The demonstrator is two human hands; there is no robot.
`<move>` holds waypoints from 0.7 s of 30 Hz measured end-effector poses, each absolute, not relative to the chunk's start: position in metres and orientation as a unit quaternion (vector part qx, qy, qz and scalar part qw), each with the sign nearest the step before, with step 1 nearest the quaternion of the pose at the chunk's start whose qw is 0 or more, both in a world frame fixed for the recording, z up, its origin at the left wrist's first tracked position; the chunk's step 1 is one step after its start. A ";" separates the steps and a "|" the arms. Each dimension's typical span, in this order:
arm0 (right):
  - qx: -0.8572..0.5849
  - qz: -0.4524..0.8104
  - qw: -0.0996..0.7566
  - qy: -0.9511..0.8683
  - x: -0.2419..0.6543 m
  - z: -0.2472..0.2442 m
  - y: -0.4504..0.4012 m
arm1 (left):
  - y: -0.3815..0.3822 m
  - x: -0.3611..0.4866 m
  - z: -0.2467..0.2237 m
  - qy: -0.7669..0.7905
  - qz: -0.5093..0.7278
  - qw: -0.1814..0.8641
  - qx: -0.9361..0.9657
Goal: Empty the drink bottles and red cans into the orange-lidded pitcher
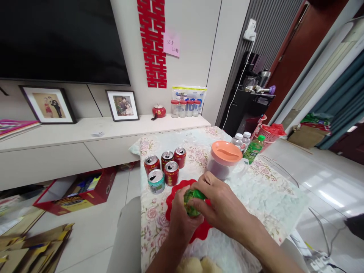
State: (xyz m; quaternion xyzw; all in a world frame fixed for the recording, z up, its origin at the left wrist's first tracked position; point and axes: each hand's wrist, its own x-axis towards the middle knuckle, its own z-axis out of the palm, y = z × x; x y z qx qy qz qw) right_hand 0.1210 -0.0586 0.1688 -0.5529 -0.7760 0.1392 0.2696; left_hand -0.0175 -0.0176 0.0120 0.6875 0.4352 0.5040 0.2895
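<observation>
From where I stand, a green item (193, 203) sits between the person's two hands, above a red scalloped tray (202, 234); what it is, I can't make out. The left hand (182, 212) is wrapped around its side, apparently to steady it, while the right hand (214, 197) grips it from the other side, thumb and fingers closed over it, probably for finer control. Beyond the tray, four red cans (171, 177) and a teal can (156, 185) stand bunched on the table (275, 204), perhaps for elbow room. An orange-lidded pitcher (217, 168) and a green-capped bottle (254, 151) stand farther right.
</observation>
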 end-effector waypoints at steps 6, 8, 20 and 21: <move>-0.529 0.085 0.338 -0.774 0.133 0.176 -0.062 | -0.017 -0.015 0.020 0.447 0.517 0.301 0.665; -0.537 0.075 0.367 -0.756 0.148 0.179 -0.066 | -0.016 -0.015 0.026 0.463 0.519 0.328 0.639; -0.729 0.149 0.275 -0.609 0.224 0.024 -0.098 | -0.015 -0.016 0.038 0.486 0.521 0.368 0.597; -0.733 0.157 0.274 -0.603 0.223 0.015 -0.101 | -0.015 -0.016 0.038 0.486 0.521 0.368 0.597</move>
